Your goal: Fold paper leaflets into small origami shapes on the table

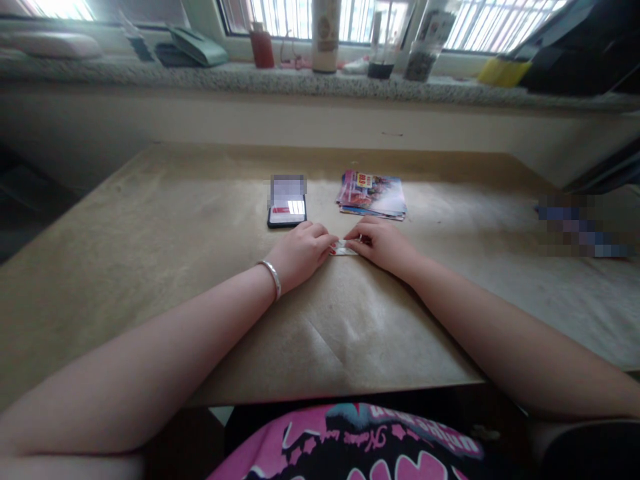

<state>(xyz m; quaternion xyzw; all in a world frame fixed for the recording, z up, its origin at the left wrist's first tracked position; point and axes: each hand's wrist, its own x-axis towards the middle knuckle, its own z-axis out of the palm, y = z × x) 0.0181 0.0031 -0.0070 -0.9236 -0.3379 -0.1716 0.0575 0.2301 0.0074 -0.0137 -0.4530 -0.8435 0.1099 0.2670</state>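
A small folded piece of paper (pixel 345 249), pale with red marks, lies flat on the table between my hands. My left hand (pixel 303 250), with a silver bangle at the wrist, presses its fingertips on the paper's left end. On the right end, the thumb and fingers of my right hand (pixel 383 243) are closed in a pinch. Just beyond my left hand lies a phone (pixel 287 212) with its screen lit. A stack of colourful printed sheets (pixel 375 197) sits beyond my right hand. The fingers cover both ends of the paper.
The table (pixel 150 267) has a tan cover with a crease near its front edge. Behind it, a granite windowsill (pixel 225 78) holds a red bottle (pixel 263 47), a tall cylinder (pixel 325 37), a grey-green case (pixel 197 47) and a yellow object (pixel 504 71). A blurred item (pixel 580 227) lies at the right.
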